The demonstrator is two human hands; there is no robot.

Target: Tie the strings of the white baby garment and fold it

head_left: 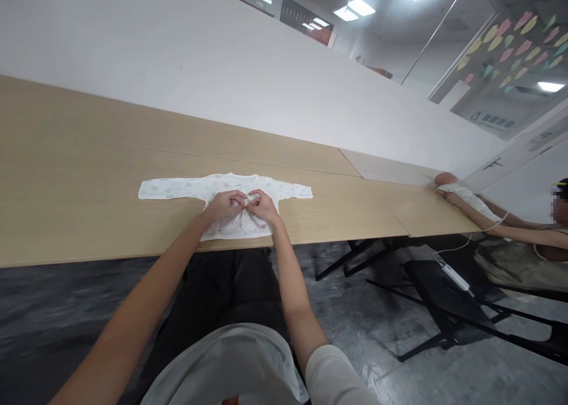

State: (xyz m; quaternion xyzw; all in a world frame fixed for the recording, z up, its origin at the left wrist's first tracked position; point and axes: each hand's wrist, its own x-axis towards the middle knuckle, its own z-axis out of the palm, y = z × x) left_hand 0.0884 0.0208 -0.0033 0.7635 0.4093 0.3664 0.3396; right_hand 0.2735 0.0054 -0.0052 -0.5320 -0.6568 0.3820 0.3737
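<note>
A small white baby shirt (186,188) with a faint print lies face up on the wooden table, both sleeves stretched out to the sides. Over the middle of its front, my left hand (226,205) pinches the cloth between thumb and fingertips. Close against it, my right hand (263,206) pinches the same front from the other side, so the fingertips of both hands nearly meet. The cloth is drawn up into folds beneath them. Whatever small fastening may lie between the fingertips is too small to make out.
The long wooden table (80,174) runs along a white wall (177,61). At its far right another person's hands (451,198) hold a doll (465,199) in white clothing. A black folding chair (448,292) bearing a white power strip (456,276) stands below the right side.
</note>
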